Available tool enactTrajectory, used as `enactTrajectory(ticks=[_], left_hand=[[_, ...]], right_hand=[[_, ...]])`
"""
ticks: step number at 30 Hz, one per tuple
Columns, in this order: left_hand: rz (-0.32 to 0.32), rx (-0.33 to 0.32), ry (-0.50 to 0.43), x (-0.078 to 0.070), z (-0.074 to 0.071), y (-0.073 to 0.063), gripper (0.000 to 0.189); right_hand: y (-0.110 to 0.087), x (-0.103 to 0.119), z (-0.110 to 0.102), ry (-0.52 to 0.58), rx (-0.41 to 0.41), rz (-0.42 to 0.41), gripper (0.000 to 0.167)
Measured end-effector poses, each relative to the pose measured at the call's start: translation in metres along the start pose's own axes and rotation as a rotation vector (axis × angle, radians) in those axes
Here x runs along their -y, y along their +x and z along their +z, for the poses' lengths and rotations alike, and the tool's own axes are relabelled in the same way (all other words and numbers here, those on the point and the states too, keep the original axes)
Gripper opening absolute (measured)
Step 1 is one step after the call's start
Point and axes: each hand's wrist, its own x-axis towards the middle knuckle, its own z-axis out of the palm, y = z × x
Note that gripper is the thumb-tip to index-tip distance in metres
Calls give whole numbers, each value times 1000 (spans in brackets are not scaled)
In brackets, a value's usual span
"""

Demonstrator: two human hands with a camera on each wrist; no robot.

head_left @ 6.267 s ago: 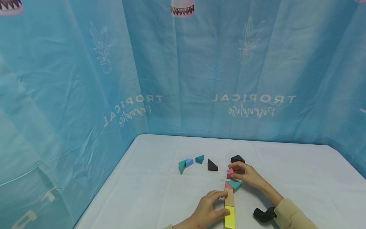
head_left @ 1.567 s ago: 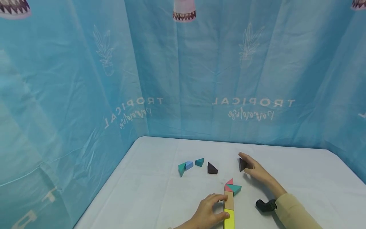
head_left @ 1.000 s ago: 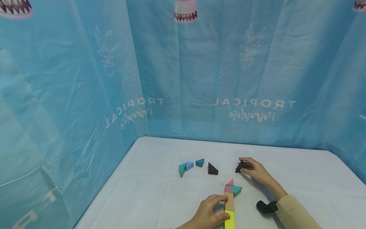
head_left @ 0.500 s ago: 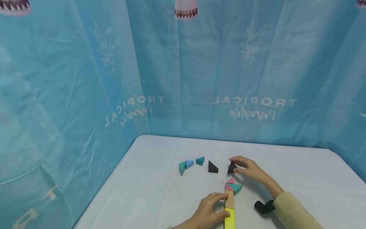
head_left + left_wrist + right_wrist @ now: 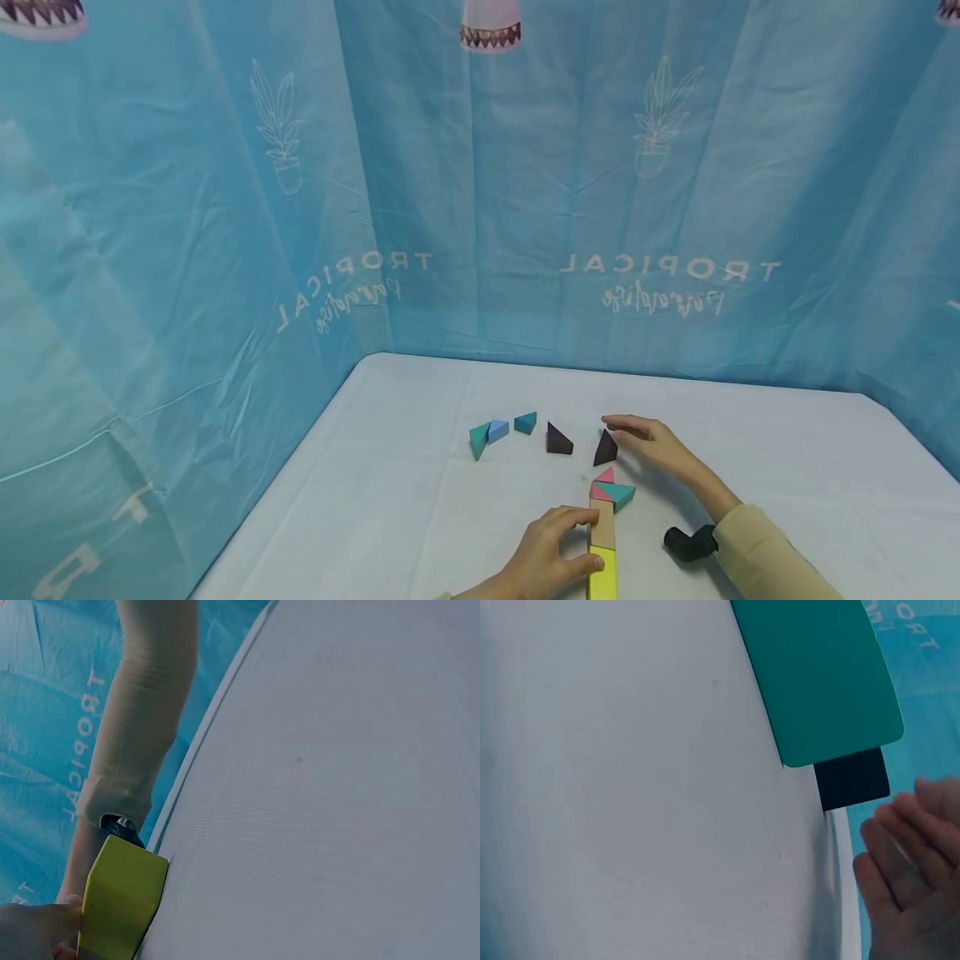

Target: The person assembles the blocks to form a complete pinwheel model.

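Note:
In the head view, my left hand [image 5: 543, 550] rests its fingertips along the left side of a row of blocks, the thumb at the yellow block [image 5: 602, 575] and the index finger at the tan block [image 5: 602, 527]. Beyond them lie a pink triangular block [image 5: 600, 492], a teal triangular block [image 5: 618, 495] and a second pink triangle [image 5: 605, 476]. A black triangular block [image 5: 606, 450] stands just past that. My right hand [image 5: 656, 446] is beside it, fingers loosely extended; the right wrist view shows the fingers [image 5: 904, 847] apart from the black block [image 5: 853, 780].
Farther left lie a second black block [image 5: 558, 440], a dark teal block [image 5: 526, 422], a blue block [image 5: 498, 431] and a green block [image 5: 478, 440]. A black device [image 5: 690, 543] is strapped at the right wrist. Blue printed curtains [image 5: 487, 208] surround the white table [image 5: 375, 500].
My right hand released the pink triangle at the row's far end, then brought the black triangle leftward and nearer, turned it and let go. My left hand stayed on the row.

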Motion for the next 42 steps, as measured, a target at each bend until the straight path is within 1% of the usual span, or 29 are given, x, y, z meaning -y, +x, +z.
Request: enactTrajectory(ticks=[3, 13, 18, 22, 27, 32, 36, 42], left_hand=[[6, -2, 4, 0, 1, 0, 44], [6, 4, 9, 0, 2, 1, 45], [-20, 8, 2, -1, 1, 1, 45], [-30, 12, -8, -1, 0, 1, 45], [-16, 9, -17, 0, 0, 0, 45], [27, -3, 6, 0, 1, -1, 45], [43, -4, 20, 1, 1, -1, 45], [2, 9, -19, 1, 0, 1, 45]], right_hand=[[0, -2, 0, 3, 5, 7, 36], [-4, 1, 3, 50, 88, -2, 36], [-5, 1, 4, 66, 112, 4, 34], [-5, 2, 5, 82, 129, 26, 35], [-5, 2, 7, 87, 143, 25, 35], [-6, 3, 9, 115, 153, 20, 36], [-5, 3, 9, 136, 167, 20, 35], [-5, 3, 9, 131, 175, 18, 35]])
